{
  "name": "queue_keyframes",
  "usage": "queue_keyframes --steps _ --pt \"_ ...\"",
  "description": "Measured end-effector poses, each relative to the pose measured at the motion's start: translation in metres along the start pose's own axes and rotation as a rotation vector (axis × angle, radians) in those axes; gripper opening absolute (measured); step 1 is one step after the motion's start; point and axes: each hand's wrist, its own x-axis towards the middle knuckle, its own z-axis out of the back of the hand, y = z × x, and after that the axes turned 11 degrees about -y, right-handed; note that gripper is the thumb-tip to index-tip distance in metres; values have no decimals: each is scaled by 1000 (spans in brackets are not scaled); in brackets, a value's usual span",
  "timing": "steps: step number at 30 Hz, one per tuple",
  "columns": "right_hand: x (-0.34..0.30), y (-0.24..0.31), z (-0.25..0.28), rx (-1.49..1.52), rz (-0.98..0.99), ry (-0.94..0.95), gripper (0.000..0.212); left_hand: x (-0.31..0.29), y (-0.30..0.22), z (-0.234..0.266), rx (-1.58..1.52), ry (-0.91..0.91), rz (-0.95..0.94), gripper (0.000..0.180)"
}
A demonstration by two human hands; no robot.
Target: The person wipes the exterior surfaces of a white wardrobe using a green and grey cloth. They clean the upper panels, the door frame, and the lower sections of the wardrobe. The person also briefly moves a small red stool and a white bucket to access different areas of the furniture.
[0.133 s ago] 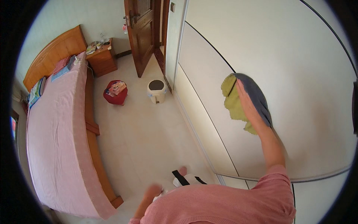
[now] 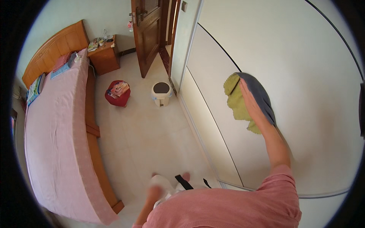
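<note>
My right hand is pressed along a two-coloured cleaning cloth, its fingers straight and close together. The cloth is green on the left of the hand and dark grey on the right, with a ragged lower edge. It lies against a large white wardrobe door, held there by the hand. Down by my body at the lower left, my left hand hangs near my white trousers. Motion smears it, so its fingers cannot be made out.
A bed with a pink cover runs along the left. Beyond are a wooden nightstand, a red stool with a patterned cloth, and a cream bin with a dark lid. A brown door stands ajar at the back.
The view has shifted slightly. The left hand appears a little higher and farther left, while the right hand stays on the cloth against the door, almost in the same place.
</note>
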Motion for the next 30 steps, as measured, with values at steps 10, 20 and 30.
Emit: queue_keyframes --steps 10,20,30 --pt "-89 60 -200 999 -407 50 55 127 -40 -77 -342 346 -137 37" --pt "39 29 -204 1234 -601 164 56 227 2 -2 -757 664 -142 41" --pt "285 84 -308 1387 -673 24 57 421 -80 267 -286 597 -107 49"
